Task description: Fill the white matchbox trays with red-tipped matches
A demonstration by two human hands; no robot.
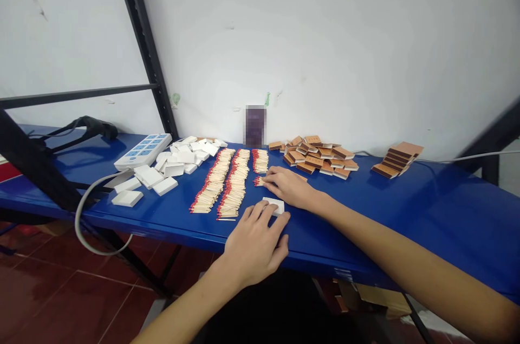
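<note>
The left hand is nearest, palm down over the surface, its fingers loosely spread and its thumb standing clear. Its fingertips rest on a white tray, which lies just beyond this hand and close to the near side of the right hand. A single match lies to the left of the left hand's fingers.

The right hand reaches in a little farther out, its fingertips drawn narrow at a small bunch of matches, red heads poking out to the left; whether they grip the bunch or only touch it, I cannot tell. Two long rows of matches run away from the body, left of both hands, and a short row sits just past the right fingertips.

Farther left of the hands, more trays lie in a loose heap, with a power strip beside it. Beyond the right hand, to its right, brown sleeves are piled, and more stand stacked well to the right. Straight beyond the hands, a blurred purple thing stands by the wall.
</note>
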